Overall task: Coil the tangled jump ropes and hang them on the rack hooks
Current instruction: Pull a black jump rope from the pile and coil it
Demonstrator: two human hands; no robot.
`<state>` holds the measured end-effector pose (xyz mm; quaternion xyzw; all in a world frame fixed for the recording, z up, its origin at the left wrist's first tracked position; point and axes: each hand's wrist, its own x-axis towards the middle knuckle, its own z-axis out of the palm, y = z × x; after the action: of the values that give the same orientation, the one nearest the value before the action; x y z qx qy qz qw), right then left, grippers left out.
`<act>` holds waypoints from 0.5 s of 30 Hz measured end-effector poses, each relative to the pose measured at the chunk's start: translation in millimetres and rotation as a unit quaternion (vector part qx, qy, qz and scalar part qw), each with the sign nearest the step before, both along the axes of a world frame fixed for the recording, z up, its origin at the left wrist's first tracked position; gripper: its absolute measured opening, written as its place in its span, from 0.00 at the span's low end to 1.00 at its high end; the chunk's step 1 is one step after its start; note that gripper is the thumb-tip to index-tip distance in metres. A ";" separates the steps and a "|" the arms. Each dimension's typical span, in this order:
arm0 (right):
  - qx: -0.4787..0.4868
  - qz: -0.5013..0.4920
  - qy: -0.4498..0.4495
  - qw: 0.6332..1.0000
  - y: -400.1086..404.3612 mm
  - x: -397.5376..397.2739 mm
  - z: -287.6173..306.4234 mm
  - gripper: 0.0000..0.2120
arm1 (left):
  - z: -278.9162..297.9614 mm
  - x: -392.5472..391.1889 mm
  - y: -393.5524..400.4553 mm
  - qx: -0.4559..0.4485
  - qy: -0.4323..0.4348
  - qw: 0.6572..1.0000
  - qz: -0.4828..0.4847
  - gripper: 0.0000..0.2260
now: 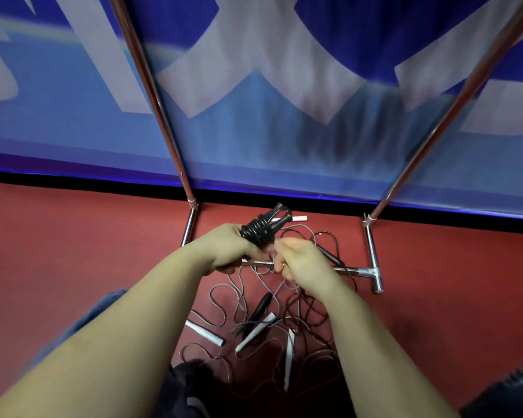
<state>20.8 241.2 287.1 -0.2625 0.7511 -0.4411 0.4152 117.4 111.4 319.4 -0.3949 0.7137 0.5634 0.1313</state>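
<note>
My left hand (228, 247) grips a black jump rope (261, 229) wound in tight turns around its black handles, held above the floor. My right hand (299, 260) is just to its right, fingers curled and pinching the rope's loose end near the coil. Below both hands a tangle of thin ropes (263, 321) lies on the red floor, with white handles (204, 332) and a black handle (261, 306) among the loops. The chrome rack (372, 257) stands behind the pile; its hooks are out of view.
Two chrome uprights (151, 86) rise against a blue and white banner (269, 86) on the wall. The rack's low crossbar (349, 270) and feet lie on the red floor (73, 236). My knees, in dark clothing, fill the bottom edge.
</note>
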 end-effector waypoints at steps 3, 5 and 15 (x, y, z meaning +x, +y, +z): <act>0.025 0.067 0.121 0.990 -2.6 3.6 0.4 0.13 | -1.6 -1.2 -4.9 -0.036 -0.017 0.998 0.050 0.10; 0.049 0.096 0.186 0.977 0.4 1.9 6.7 0.11 | 0.1 -2.9 -5.6 -0.073 -0.051 0.995 0.034 0.11; 0.069 0.162 0.372 0.911 9.8 7.3 48.4 0.08 | 6.1 3.7 2.4 -0.134 -0.266 0.920 -0.256 0.06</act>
<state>28.1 250.9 335.5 -0.4962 0.8269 -0.1851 0.1891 121.0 113.8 325.5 -0.3478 0.7980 0.2840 0.4021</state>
